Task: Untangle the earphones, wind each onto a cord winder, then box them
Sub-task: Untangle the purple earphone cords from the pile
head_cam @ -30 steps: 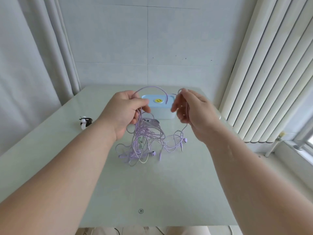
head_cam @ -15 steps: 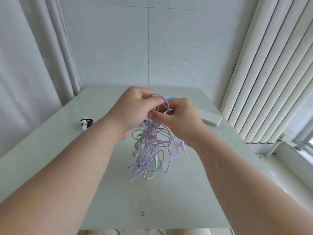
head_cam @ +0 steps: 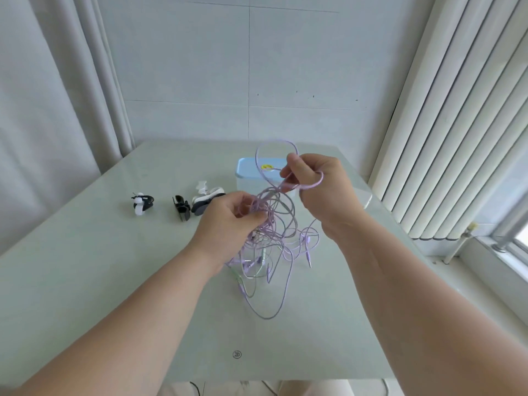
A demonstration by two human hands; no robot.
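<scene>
A tangle of lilac and pale green earphone cords (head_cam: pixel 274 241) hangs above the middle of the pale green table (head_cam: pixel 85 267), its lowest loop touching the top. My left hand (head_cam: pixel 228 221) grips the knot of cords from the left. Higher up and to the right, my right hand (head_cam: pixel 320 190) pinches a lilac loop that arches above the fingers. Behind my hands stands a light blue box (head_cam: pixel 251 172) with a yellow sticker, partly hidden. Black and white cord winders (head_cam: pixel 197 202) lie left of the box, and one more winder (head_cam: pixel 141 204) lies farther left.
Grey curtains hang at the left and white vertical blinds at the right, with a tiled wall behind the table. A white lid-like piece (head_cam: pixel 367 198) shows past my right wrist. The table's near edge runs along the bottom.
My hands have drawn apart: the left sank with the tangle, the right rose pulling a loop out. The view turned, so the winders and blue box now show.
</scene>
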